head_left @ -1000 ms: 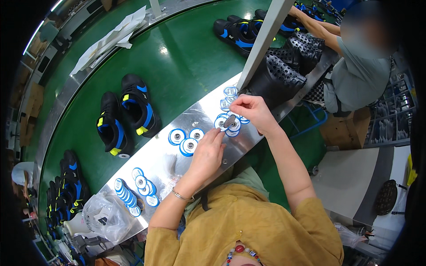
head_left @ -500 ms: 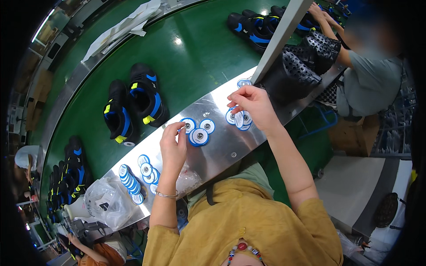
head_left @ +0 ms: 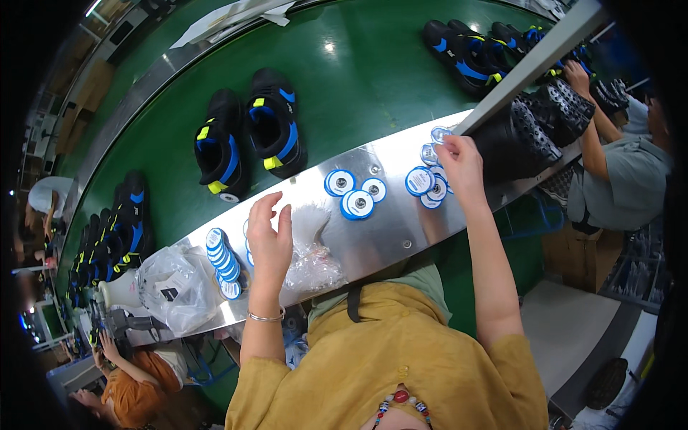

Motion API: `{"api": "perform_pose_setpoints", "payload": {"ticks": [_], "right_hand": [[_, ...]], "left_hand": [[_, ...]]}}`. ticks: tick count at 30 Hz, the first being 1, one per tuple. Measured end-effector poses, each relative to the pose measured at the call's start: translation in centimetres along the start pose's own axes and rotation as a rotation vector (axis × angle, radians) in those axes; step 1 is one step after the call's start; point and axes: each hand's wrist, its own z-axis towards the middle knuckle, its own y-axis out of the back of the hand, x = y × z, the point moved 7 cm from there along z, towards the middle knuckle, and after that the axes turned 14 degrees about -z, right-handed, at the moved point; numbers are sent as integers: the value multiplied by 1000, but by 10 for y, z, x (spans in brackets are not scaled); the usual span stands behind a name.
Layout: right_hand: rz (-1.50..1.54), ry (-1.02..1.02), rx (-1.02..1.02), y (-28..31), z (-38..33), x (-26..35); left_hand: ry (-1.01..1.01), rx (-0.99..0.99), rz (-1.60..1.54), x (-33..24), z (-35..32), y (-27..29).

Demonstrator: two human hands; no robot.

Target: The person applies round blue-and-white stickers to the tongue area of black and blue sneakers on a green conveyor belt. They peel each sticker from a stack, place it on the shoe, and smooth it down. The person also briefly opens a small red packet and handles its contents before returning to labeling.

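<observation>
A broad green conveyor belt (head_left: 344,86) curves across the upper view, smooth and glossy, carrying pairs of black shoes with blue straps and yellow tabs (head_left: 251,140), their long axes running roughly across the belt, toes toward the desk. Along its near edge lies the desk (head_left: 387,215), a long brushed-metal strip slanting up to the right, with a grey metal post (head_left: 530,68) rising from its far end. On the desk's left end sits a crumpled clear plastic bag (head_left: 175,287), and a second, flatter clear bag (head_left: 312,251) lies just beside the left hand (head_left: 269,240). That hand hovers palm down over the metal, its grip spread and holding nothing I can see. Near it a row of round blue-and-white discs (head_left: 222,261) stands on edge, the row running toward the person. Three more discs (head_left: 355,193) lie flat mid-desk. The right hand (head_left: 459,161) reaches to another cluster of flat discs (head_left: 426,183), its grip pinching one small disc (head_left: 438,134) at the fingertips by the post's foot.
</observation>
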Motion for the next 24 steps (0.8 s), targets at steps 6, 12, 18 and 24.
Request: {"api": "perform_pose_setpoints", "payload": {"ticks": [6,12,18,24], "right_hand": [[175,164,260,-23,-41,96],[39,262,562,-133,-74,145],[-19,219,654,-172,-77,160],[510,136,808,-167,-79,157]], "left_hand": [[-28,-6,211,-2,-28,3],[-76,-33,235,-4,-38,-5],[-224,2,292,-13,-48,-8],[-166,50,363,-10,-49,-16]]}}
